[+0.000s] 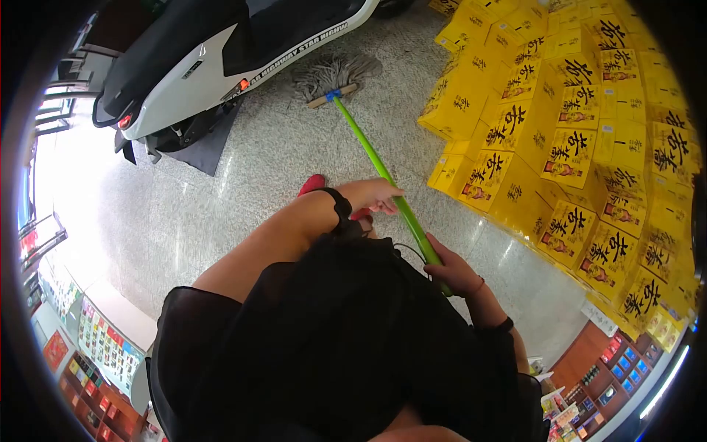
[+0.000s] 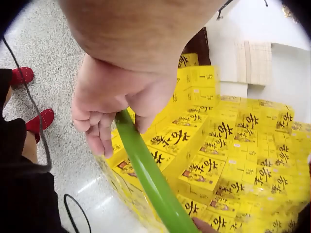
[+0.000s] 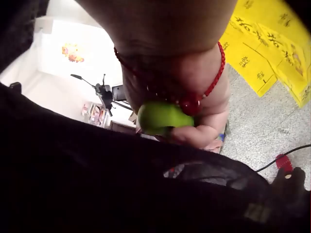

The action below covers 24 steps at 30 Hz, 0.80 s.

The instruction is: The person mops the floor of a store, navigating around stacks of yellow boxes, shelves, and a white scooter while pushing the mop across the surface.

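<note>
A mop with a bright green handle slants across the head view. Its grey string head, on a wooden bar with a blue joint, lies on the floor beside the scooter. Partway down the handle, my left hand holds it; in the left wrist view the handle passes between the thumb and fingers of that hand. Near its upper end my right hand grips the handle, close to my body. The right wrist view shows the rounded green handle end in the right hand, below a red braided bracelet.
A white and black scooter stands at upper left, over a dark mat. Yellow boxes are stacked along the right. Speckled floor lies between them. Shelves show at lower right. A black cable hangs near my body.
</note>
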### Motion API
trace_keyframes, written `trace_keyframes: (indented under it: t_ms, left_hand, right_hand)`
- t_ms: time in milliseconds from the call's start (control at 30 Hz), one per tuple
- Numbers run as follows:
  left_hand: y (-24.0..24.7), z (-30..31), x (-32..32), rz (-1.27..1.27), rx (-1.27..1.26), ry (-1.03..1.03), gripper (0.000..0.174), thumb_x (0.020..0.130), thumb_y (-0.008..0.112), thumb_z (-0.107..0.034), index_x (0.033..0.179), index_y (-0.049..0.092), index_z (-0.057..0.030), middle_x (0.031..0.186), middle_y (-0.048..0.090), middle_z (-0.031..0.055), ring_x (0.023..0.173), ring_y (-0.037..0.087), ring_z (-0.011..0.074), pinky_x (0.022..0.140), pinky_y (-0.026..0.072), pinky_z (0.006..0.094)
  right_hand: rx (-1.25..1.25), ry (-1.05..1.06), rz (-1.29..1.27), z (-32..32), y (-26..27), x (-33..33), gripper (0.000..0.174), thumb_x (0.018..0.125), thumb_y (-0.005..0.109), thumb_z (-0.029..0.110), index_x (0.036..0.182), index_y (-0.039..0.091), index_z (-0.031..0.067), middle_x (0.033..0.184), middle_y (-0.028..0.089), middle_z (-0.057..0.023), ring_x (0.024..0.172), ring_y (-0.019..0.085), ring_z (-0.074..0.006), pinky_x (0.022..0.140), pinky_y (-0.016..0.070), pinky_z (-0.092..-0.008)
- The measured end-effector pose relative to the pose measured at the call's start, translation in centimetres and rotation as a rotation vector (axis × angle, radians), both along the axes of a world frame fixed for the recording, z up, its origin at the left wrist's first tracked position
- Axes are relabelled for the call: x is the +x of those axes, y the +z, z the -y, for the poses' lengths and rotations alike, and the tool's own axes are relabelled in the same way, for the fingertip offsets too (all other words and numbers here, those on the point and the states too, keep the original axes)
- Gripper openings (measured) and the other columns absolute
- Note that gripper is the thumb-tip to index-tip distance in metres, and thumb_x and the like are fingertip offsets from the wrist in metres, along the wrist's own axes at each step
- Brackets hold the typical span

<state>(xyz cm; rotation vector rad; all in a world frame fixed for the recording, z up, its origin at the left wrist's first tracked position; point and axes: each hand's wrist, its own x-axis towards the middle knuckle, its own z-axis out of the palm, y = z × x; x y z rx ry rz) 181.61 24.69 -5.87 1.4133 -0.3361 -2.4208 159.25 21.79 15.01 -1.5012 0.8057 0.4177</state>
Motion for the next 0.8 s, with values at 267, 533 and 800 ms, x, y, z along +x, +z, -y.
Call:
trace_keyframes:
  t_ms: [267,533,800]
  left_hand:
    - [0.9,-1.4,11.0,0.248,-0.175,0.094,0.041,0.083,0.052,-0.041,0.085,0.061,-0.0009,0.070,0.062,0.0110,0.051,0.058,0.0164,0.038,0.0372,0.0271]
    - [-2.3,0.6,21.4,0.664,-0.323,0.071,0.039,0.072,0.062,-0.034,0.082,0.061,0.0027,0.060,0.058,0.0109,0.049,0.059,0.0217,0.045,0.0468,0.0337]
    - [0.0,-7.4,14.3,0.710,-0.450,-0.213,0.082,0.068,0.064,-0.037,0.131,0.027,-0.0012,0.078,0.060,0.0142,0.051,0.058,0.0234,0.046,0.0481,0.0330]
  right_hand:
    - [0.214,-0.454,-0.047,-4.4,-1.7,12.3,0.067,0.077,0.056,0.005,0.137,0.024,0.0071,0.074,0.054,-0.0052,0.045,0.047,-0.0089,0.039,0.0387,-0.0229]
    - [0.326,-0.510,0.028,-4.7,-6.7,24.6,0.050,0.083,0.052,0.014,0.129,0.032,0.0082,0.078,0.056,-0.0079,0.047,0.051,-0.0124,0.038,0.0407,-0.0236]
    - [0.135,-0.322,-0.152,-13.3,-4.0,16.9,0.064,0.083,0.051,0.015,0.138,0.019,0.0153,0.070,0.051,-0.0050,0.044,0.046,-0.0116,0.035,0.0396,-0.0266]
